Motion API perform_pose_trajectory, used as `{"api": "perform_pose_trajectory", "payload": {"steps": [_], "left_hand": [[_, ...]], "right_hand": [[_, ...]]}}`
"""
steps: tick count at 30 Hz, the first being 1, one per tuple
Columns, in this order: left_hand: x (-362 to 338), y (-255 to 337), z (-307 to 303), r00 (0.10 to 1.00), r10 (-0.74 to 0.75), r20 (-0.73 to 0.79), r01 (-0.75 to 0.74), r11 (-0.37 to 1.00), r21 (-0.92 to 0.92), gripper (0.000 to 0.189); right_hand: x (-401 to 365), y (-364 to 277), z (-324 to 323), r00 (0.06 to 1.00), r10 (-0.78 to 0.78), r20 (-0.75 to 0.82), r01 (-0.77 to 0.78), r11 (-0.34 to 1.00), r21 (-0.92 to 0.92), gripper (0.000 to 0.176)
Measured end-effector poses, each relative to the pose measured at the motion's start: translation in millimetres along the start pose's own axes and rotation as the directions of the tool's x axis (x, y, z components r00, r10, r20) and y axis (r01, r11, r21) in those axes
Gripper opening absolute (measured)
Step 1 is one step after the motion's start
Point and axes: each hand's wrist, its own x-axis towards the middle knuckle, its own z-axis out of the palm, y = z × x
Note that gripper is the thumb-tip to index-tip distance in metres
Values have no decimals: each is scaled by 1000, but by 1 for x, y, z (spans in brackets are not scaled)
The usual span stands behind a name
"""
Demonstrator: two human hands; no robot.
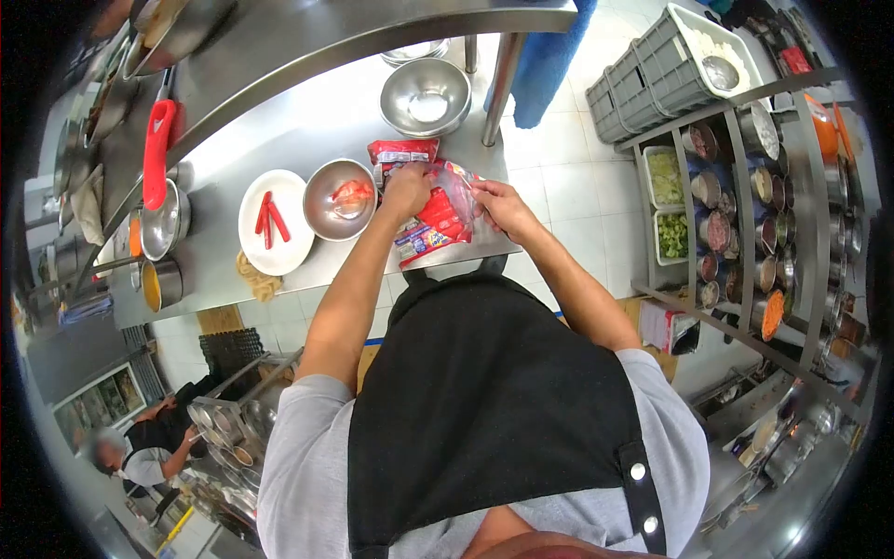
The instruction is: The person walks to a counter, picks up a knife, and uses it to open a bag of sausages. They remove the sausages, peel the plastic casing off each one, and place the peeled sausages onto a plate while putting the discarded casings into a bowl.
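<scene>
On the steel table lies an opened red-and-clear plastic bag [436,228] with red sticks, which look like crab sticks, inside. My right hand [506,207] pinches the bag's clear plastic edge on its right side. My left hand [408,193] is curled at the bag's upper left, its fingertips partly hidden, so what they grip cannot be made out. Behind that hand lies another red packet [402,149]. To the left, a metal bowl [319,207] contains pale reddish pieces. Beside it, a white oval plate [279,252] bears several red sticks.
An empty-looking steel bowl [426,98] stands at the back near a shelf post [504,88]. A tan cloth [256,277] lies at the table's front edge. A red-handled pan [159,154] juts from the overhead shelf. On the right is a rack of ingredient containers [717,228]. Another person [154,447] works lower left.
</scene>
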Motion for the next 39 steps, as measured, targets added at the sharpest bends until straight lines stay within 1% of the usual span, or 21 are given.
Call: {"api": "perform_pose_trajectory", "payload": {"steps": [1, 2, 4, 5, 6, 8, 9, 12, 13, 15, 16, 17, 19, 22, 24, 25, 28, 31, 34, 37, 39], "left_hand": [[-4, 3, -2, 995, 11, -100, -19, 996, -83, 33], [-8, 5, -5, 987, 25, -161, -50, 988, -149, 32], [-25, 27, -33, 959, 38, -280, -117, 955, -271, 28], [-33, 32, -40, 933, 61, -354, -169, 945, -282, 24], [-43, 36, -45, 932, 48, -359, -183, 918, -351, 23], [-58, 42, -57, 925, 32, -378, -226, 846, -482, 21], [-67, 45, -60, 876, 87, -475, -304, 863, -404, 19], [-95, 68, -91, 755, 149, -638, -399, 877, -268, 18], [-98, 60, -94, 708, 165, -687, -434, 868, -239, 19], [-107, 53, -109, 650, 154, -744, -468, 853, -232, 19], [-112, 49, -116, 621, 149, -769, -485, 844, -229, 19], [-117, 41, -123, 598, 193, -778, -489, 857, -164, 21], [-126, 24, -137, 553, 285, -783, -493, 870, -32, 25], [-139, 6, -158, 502, 331, -799, -530, 848, 18, 26], [-142, -9, -165, 481, 341, -808, -561, 828, 15, 27], [-146, -14, -166, 476, 342, -810, -573, 819, 9, 27], [-153, -25, -172, 525, 282, -803, -551, 832, -68, 25], [-156, -35, -178, 556, 274, -785, -528, 846, -78, 22], [-160, -44, -177, 646, 191, -739, -501, 836, -222, 18], [-163, -51, -182, 703, 188, -686, -531, 780, -330, 15], [-169, -53, -187, 767, 130, -628, -477, 770, -423, 15]], "right_hand": [[0, -4, 0, 1000, -19, 9, 19, 1000, 25, 39], [0, -7, -1, 999, -37, 17, 36, 998, 50, 40], [-9, -22, 5, 994, -92, 58, 85, 989, 121, 39], [-15, -34, 10, 987, -134, 88, 117, 979, 169, 38], [-23, -46, 16, 977, -178, 114, 150, 964, 218, 37], [-33, -72, 35, 950, -263, 166, 233, 956, 180, 38], [-38, -84, 46, 933, -306, 191, 279, 947, 159, 39], [-51, -109, 80, 888, -381, 257, 375, 924, 76, 39], [-56, -115, 92, 889, -375, 264, 380, 924, 35, 40], [-71, -130, 117, 878, -409, 250, 414, 910, 33, 42], [-77, -137, 130, 873, -425, 241, 430, 902, 33, 43], [-79, -143, 138, 873, -412, 263, 429, 903, -11, 44], [-88, -153, 159, 886, -381, 265, 396, 918, -2, 44], [-94, -156, 191, 891, -372, 261, 379, 925, 26, 43], [-91, -151, 205, 892, -376, 251, 380, 924, 35, 42], [-86, -146, 209, 886, -393, 245, 396, 918, 38, 40], [-72, -128, 234, 874, -466, 136, 458, 885, 83, 39], [-68, -129, 243, 883, -451, 126, 449, 892, 47, 38], [-74, -135, 253, 892, -434, 128, 428, 901, 74, 39], [-75, -135, 255, 912, -386, 137, 370, 920, 127, 38], [-75, -135, 259, 917, -371, 147, 355, 926, 127, 38]]}}
